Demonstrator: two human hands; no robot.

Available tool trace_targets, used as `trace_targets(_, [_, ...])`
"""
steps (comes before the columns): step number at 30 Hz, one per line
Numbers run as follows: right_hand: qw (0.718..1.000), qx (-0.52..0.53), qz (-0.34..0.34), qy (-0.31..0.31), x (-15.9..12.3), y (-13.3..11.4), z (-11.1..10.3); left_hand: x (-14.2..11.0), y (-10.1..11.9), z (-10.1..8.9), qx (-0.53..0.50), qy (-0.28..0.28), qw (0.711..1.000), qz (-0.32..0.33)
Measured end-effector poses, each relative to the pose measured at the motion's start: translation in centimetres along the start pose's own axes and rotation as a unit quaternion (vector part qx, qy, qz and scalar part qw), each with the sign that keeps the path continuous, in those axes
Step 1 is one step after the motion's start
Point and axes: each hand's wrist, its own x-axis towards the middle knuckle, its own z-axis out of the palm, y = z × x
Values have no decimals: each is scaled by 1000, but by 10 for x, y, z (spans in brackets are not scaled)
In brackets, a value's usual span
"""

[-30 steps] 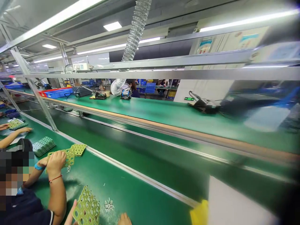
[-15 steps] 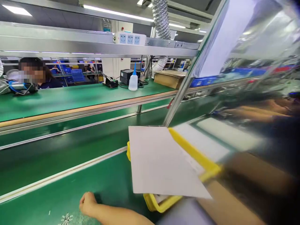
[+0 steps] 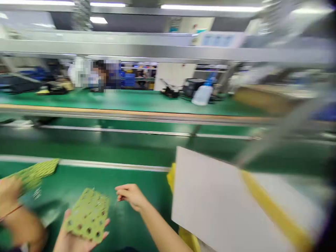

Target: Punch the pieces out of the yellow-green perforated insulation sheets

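Between seven and eight o'clock, the left hand (image 3: 75, 241) cradles a yellow-green panel (image 3: 89, 215) from below, fingers partly curled around its edges, above a smooth green surface (image 3: 86, 175). At the panel's two o'clock, the right hand (image 3: 132, 196) is apart, fingers bent; blur hides whether they pinch anything. Steady, even support should suit this flat, stiff-looking, roughly rectangular sheet, pierced by round holes.

Brightly lit by tube lights (image 3: 214, 7) overhead, w/ sheen on green bench (image 3: 126, 99). Motion blur throughout, worst toward R edge; bottle (image 3: 202, 95) smeared, holey panel (image 3: 88, 214) slightly soft, R corners v. dark.
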Motion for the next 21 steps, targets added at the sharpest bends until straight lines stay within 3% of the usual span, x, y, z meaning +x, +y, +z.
trace_targets(5, [997,10,-40,-67,-18,-37,-9,8,-1,9,-93,-104,989,-44])
trace_targets(9, [995,41,-66,-64,-38,-50,-2,7,2,9,-130,-185,973,-51])
trace_targets(15, [988,18,-153,-31,-70,-51,10,-9,2,14,-132,-241,958,-77])
trace_targets(21, [976,18,-206,-62,-89,-50,13,-17,3,31,-105,-278,949,-110])
